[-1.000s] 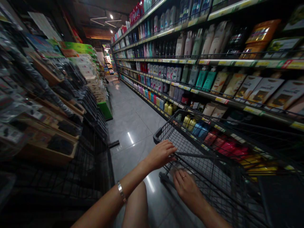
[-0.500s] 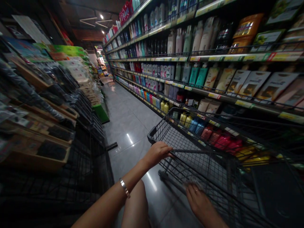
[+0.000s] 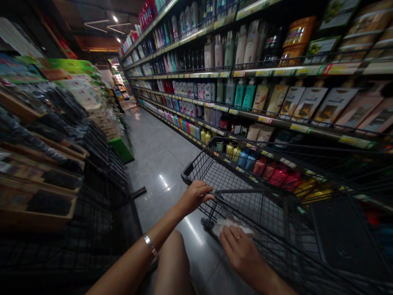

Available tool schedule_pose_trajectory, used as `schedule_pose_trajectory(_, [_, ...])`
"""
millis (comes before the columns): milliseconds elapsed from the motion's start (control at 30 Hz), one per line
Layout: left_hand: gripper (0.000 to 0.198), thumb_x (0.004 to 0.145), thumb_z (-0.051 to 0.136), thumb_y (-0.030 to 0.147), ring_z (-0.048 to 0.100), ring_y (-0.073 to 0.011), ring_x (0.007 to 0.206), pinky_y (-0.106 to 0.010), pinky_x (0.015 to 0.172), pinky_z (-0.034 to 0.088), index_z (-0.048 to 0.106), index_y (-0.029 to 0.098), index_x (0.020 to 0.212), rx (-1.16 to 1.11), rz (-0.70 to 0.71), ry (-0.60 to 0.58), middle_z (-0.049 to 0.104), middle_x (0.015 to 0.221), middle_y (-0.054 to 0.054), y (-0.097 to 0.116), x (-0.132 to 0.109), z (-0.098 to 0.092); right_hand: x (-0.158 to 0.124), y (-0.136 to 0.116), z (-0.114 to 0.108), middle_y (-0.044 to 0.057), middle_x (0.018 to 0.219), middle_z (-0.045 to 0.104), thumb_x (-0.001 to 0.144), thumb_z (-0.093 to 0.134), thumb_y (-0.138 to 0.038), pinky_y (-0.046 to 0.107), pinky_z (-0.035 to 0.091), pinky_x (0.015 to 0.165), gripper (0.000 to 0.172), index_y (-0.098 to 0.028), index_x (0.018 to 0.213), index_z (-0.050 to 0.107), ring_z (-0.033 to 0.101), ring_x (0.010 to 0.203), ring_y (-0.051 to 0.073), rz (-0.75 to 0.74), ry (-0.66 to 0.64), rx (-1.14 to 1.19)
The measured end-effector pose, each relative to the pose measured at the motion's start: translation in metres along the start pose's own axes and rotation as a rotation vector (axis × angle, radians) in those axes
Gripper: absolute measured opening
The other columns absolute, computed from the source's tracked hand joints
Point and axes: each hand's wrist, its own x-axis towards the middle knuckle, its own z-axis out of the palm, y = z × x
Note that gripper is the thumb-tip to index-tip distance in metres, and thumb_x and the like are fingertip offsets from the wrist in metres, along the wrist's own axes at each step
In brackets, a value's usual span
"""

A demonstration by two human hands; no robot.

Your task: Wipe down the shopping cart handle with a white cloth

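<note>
A dark wire shopping cart stands at the right, its basket open at the top. My left hand, with a silver bracelet on the wrist, is closed around the cart's near upper rail by the corner. Lower down, my right hand presses a crumpled white cloth or wipe against the cart's near wire side, above a wheel. A ring shows on one of its fingers. The cloth lies partly under the fingers, so its full shape is hidden.
Shelves packed with bottles run along the right side. At the left stand wooden crates and stacked packs above a green base. Grey glossy floor stretches down the aisle between them.
My right hand has slid up and left along the cart's side, and the cloth shows more clearly. The left hand stays on the rail. The view has turned slightly right.
</note>
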Motion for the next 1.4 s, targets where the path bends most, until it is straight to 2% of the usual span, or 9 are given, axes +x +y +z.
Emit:
schedule_pose_trajectory(167, [0.049, 0.089, 0.039, 0.055, 0.051, -0.013, 0.067, -0.026, 0.067, 0.04, 0.064, 0.014, 0.083, -0.013, -0.022, 0.01, 0.058, 0.067, -0.003, 0.0, 0.001, 0.0, -0.019, 0.017, 0.029, 0.015, 0.099, 0.068, 0.085, 0.039, -0.003, 0.033, 0.046, 0.083, 0.029, -0.005, 0.102, 0.063, 0.061, 0.094, 0.021, -0.081, -0.105, -0.056])
schedule_pose_trajectory(267, [0.05, 0.088, 0.039, 0.057, 0.051, -0.0126, 0.067, -0.026, 0.068, 0.039, 0.064, 0.015, 0.081, -0.024, -0.034, 0.006, 0.058, 0.066, -0.002, 0.001, 0.001, 0.001, -0.031, 0.017, 0.035, 0.015, 0.104, 0.068, 0.084, 0.045, -0.003, 0.033, 0.047, 0.082, 0.027, -0.005, 0.104, 0.062, 0.061, 0.096, 0.022, -0.042, -0.144, -0.046])
schedule_pose_trajectory(400, [0.05, 0.087, 0.039, 0.057, 0.051, -0.0127, 0.068, -0.026, 0.068, 0.039, 0.064, 0.014, 0.08, -0.026, -0.049, -0.001, 0.059, 0.067, -0.003, 0.002, 0.001, 0.002, -0.036, 0.012, 0.032, 0.014, 0.101, 0.068, 0.083, 0.043, -0.002, 0.031, 0.048, 0.079, 0.027, -0.007, 0.102, 0.062, 0.062, 0.093, 0.021, 0.017, -0.144, -0.057])
schedule_pose_trajectory(700, [0.051, 0.087, 0.038, 0.059, 0.052, -0.0132, 0.069, -0.027, 0.069, 0.039, 0.065, 0.015, 0.082, -0.034, -0.062, -0.011, 0.06, 0.068, -0.003, 0.002, 0.001, 0.006, -0.055, 0.021, 0.016, 0.011, 0.093, 0.067, 0.085, 0.036, 0.0, 0.029, 0.045, 0.078, 0.03, -0.01, 0.097, 0.061, 0.061, 0.089, 0.018, -0.01, -0.137, -0.092])
schedule_pose_trajectory(833, [0.049, 0.088, 0.04, 0.058, 0.052, -0.0138, 0.07, -0.027, 0.07, 0.039, 0.065, 0.016, 0.084, -0.043, -0.071, -0.016, 0.059, 0.069, -0.003, 0.001, 0.0, 0.006, -0.039, 0.012, -0.003, 0.012, 0.094, 0.067, 0.089, 0.038, -0.006, 0.032, 0.043, 0.081, 0.025, -0.012, 0.099, 0.06, 0.06, 0.091, 0.021, 0.027, -0.14, -0.064])
schedule_pose_trajectory(1033, [0.049, 0.088, 0.039, 0.058, 0.052, -0.0137, 0.07, -0.027, 0.069, 0.039, 0.063, 0.016, 0.08, -0.052, -0.062, -0.009, 0.058, 0.067, -0.003, 0.002, 0.001, 0.005, 0.015, -0.011, -0.039, 0.011, 0.093, 0.069, 0.093, 0.023, -0.01, 0.034, 0.04, 0.087, 0.041, -0.012, 0.1, 0.064, 0.06, 0.091, 0.02, -0.038, -0.01, 0.074])
schedule_pose_trajectory(1133, [0.05, 0.088, 0.038, 0.058, 0.051, -0.0135, 0.069, -0.026, 0.069, 0.039, 0.063, 0.015, 0.079, -0.055, -0.061, -0.007, 0.057, 0.066, -0.002, 0.002, 0.002, 0.004, 0.017, -0.005, -0.025, 0.011, 0.092, 0.069, 0.092, 0.026, -0.007, 0.035, 0.041, 0.088, 0.039, -0.01, 0.097, 0.065, 0.061, 0.089, 0.02, -0.05, -0.012, 0.039])
schedule_pose_trajectory(1300, [0.047, 0.088, 0.041, 0.057, 0.051, -0.0135, 0.069, -0.027, 0.069, 0.04, 0.063, 0.016, 0.08, -0.055, -0.077, -0.016, 0.056, 0.065, -0.001, 0.002, 0.001, 0.004, -0.012, 0.019, 0.02, 0.014, 0.099, 0.068, 0.088, 0.025, 0.0, 0.035, 0.043, 0.087, 0.039, -0.005, 0.098, 0.063, 0.061, 0.099, 0.021, -0.078, -0.069, -0.092])
schedule_pose_trajectory(1400, [0.048, 0.088, 0.041, 0.058, 0.051, -0.0135, 0.069, -0.027, 0.069, 0.039, 0.063, 0.016, 0.08, -0.057, -0.08, -0.018, 0.057, 0.066, -0.002, 0.001, 0.001, 0.005, -0.018, 0.022, 0.032, 0.014, 0.099, 0.067, 0.088, 0.032, -0.003, 0.035, 0.046, 0.083, 0.032, -0.007, 0.098, 0.062, 0.06, 0.098, 0.022, -0.089, -0.14, -0.13])
